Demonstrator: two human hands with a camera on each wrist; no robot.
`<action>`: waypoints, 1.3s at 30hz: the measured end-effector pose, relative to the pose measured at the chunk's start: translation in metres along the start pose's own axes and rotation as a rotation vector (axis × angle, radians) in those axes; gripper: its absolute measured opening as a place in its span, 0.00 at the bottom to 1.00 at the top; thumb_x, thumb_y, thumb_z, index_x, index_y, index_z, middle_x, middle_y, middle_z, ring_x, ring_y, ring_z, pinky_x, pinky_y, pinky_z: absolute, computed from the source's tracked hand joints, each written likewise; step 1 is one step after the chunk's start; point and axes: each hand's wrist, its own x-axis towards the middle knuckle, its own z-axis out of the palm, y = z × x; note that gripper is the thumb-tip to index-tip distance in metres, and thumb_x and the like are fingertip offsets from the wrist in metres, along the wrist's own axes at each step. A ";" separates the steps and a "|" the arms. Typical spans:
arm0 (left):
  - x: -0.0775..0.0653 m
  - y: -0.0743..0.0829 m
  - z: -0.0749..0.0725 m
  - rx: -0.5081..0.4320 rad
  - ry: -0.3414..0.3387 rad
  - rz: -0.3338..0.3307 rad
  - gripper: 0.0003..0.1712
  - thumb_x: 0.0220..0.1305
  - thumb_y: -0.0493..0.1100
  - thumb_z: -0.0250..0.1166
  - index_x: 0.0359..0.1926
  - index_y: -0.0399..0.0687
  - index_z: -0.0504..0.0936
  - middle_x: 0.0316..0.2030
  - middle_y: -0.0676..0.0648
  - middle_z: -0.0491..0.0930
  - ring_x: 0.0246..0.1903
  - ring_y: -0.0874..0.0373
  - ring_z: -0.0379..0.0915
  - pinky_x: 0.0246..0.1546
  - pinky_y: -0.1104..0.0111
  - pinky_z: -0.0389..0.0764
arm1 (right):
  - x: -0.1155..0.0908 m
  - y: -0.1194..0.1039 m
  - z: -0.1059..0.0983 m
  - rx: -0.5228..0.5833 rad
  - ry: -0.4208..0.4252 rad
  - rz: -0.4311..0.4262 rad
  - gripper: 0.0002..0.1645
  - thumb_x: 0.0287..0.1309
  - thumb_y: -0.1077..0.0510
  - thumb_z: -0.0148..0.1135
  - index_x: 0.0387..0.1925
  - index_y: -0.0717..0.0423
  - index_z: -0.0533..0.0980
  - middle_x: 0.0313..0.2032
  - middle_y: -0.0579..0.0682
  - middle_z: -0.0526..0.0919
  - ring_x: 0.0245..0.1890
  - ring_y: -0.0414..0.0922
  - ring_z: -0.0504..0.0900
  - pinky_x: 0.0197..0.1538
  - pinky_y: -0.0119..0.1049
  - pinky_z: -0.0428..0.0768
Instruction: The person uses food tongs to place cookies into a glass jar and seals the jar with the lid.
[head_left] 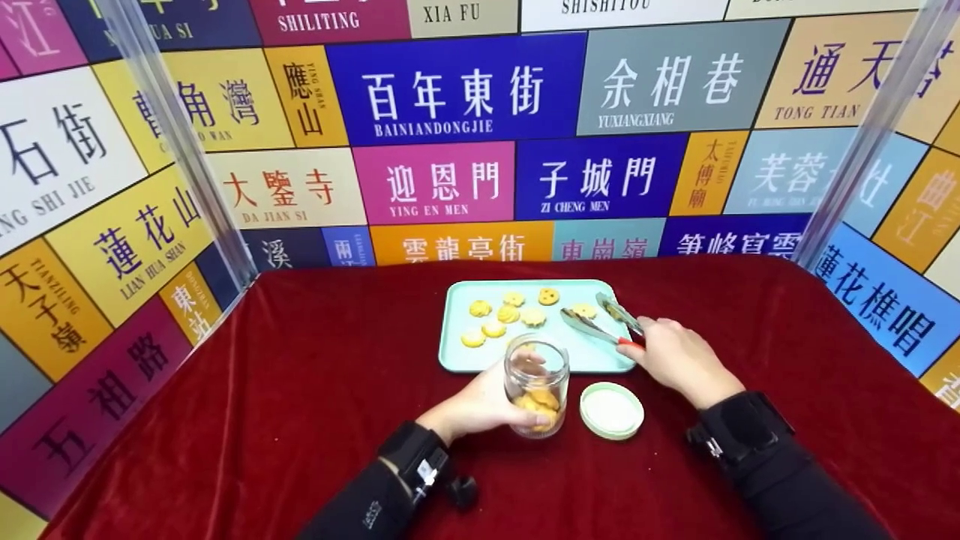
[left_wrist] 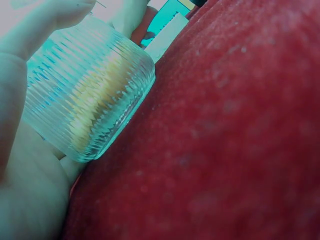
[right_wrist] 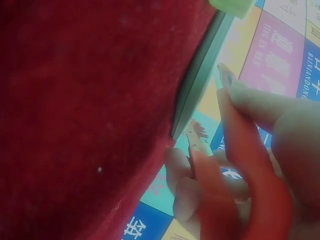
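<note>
My left hand (head_left: 484, 401) grips a clear ribbed glass jar (head_left: 537, 390) with several cookies (head_left: 538, 405) in its lower part. The jar's mouth has no lid on it. In the left wrist view the jar (left_wrist: 90, 90) is close up, with the thumb along its side. My right hand (head_left: 682, 356) holds a pair of tongs (head_left: 592, 327) with red handles (right_wrist: 250, 160). The tongs' metal ends are spread, one on each side of a cookie (head_left: 583, 310) on the pale green tray (head_left: 455, 356). Whether they touch that cookie, I cannot tell.
Several more cookies (head_left: 533, 316) lie over the tray's left and middle. A round pale green lid (head_left: 612, 411) rests on the red cloth (head_left: 337, 390) to the right of the jar. Behind the table stands a wall of coloured street-name panels (head_left: 457, 90).
</note>
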 end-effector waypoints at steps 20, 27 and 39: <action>0.001 -0.002 0.000 0.012 0.005 0.016 0.48 0.53 0.35 0.81 0.71 0.33 0.65 0.57 0.47 0.84 0.57 0.58 0.81 0.64 0.65 0.78 | 0.001 -0.004 0.000 -0.096 0.007 -0.052 0.20 0.67 0.49 0.73 0.37 0.62 0.76 0.29 0.59 0.82 0.31 0.63 0.84 0.32 0.58 0.81; 0.000 -0.001 0.001 0.001 0.004 0.007 0.48 0.54 0.35 0.81 0.71 0.33 0.65 0.57 0.47 0.83 0.56 0.58 0.81 0.62 0.65 0.79 | -0.001 0.001 0.000 -0.020 0.086 -0.073 0.15 0.67 0.54 0.72 0.36 0.60 0.77 0.27 0.56 0.81 0.26 0.59 0.81 0.30 0.56 0.79; 0.000 0.000 0.001 0.013 0.013 0.003 0.48 0.54 0.36 0.81 0.71 0.34 0.65 0.58 0.48 0.83 0.57 0.57 0.81 0.63 0.64 0.79 | -0.002 0.009 -0.006 0.007 0.092 -0.076 0.12 0.68 0.56 0.71 0.32 0.56 0.77 0.27 0.55 0.81 0.26 0.59 0.80 0.31 0.56 0.78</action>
